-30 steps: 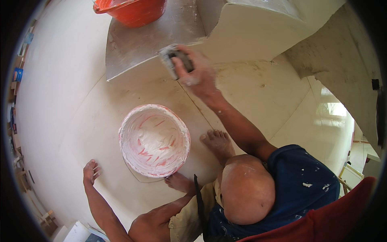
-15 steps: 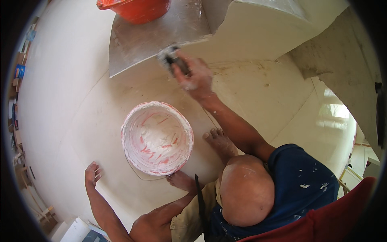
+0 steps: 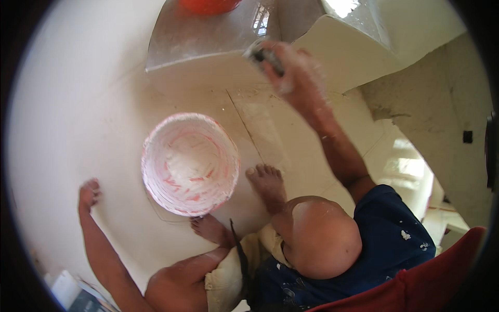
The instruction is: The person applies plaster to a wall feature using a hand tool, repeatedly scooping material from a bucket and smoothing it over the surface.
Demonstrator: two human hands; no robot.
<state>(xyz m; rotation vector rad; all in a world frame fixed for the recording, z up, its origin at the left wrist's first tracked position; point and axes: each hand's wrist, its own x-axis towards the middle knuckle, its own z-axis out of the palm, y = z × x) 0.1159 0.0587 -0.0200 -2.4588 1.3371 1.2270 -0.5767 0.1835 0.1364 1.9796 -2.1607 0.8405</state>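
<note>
Grips a dark-handled tool point(image 3: 272, 61) in the right hand point(image 3: 297, 78), with thumb and fingers pinched around the handle, motion-blurred and dusted with white. Holds the tool up at the front edge of a grey-topped ledge point(image 3: 202, 39); cannot tell touching from hovering there. Holds the left hand point(image 3: 89, 194) free at the far left, beyond the left knee point(image 3: 174, 286), over the pale floor point(image 3: 117, 151), with fingers loosely curled; cannot make out the gaps between them through the blur. Bends both knees, barefoot, with the right foot point(image 3: 267, 186) just beside a round tub point(image 3: 147, 179) and the left foot point(image 3: 212, 230) at its near rim, with toes partly hidden. Has the tub between both hands, on the floor below the ledge, coated white, streaked with red, with a white paste-like mound point(image 3: 188, 158) inside. Wears a dark blue shirt point(image 3: 387, 223) spotted with white, and pale shorts point(image 3: 221, 283). Faces part of a red basin point(image 3: 210, 4) on the ledge.
</note>
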